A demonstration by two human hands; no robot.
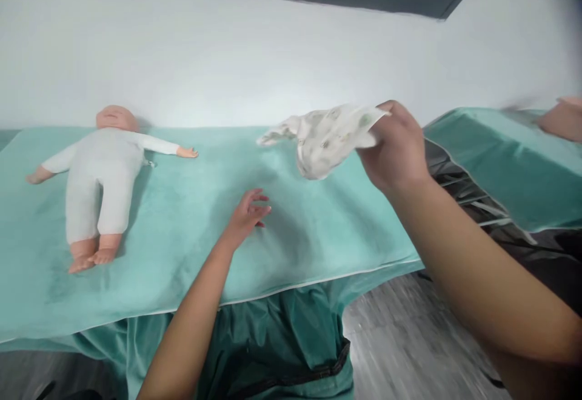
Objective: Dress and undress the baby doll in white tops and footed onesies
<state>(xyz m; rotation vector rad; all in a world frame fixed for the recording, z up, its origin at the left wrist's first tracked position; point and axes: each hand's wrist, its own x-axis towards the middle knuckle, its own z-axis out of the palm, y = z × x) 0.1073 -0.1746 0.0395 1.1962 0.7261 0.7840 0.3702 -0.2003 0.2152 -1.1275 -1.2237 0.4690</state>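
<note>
My right hand (pixel 398 145) is closed on one end of a small white cloth garment (pixel 327 136) with a pale green print. The garment hangs in the air over the right part of the table, its loose end trailing left; its exact cut cannot be made out. Lower and further left, my left hand (pixel 248 215) hovers above the green cover with fingers spread and nothing in them. A baby doll (pixel 102 176) with a white cloth body lies on its back at the left, arms stretched out, apart from both hands.
A green sheet (pixel 191 254) covers the table and drapes over its front edge. A white wall (pixel 218 60) stands behind. To the right, past a gap with metal bars, is another green-covered table (pixel 545 176) with a blurred skin-toned shape (pixel 564 120) on it.
</note>
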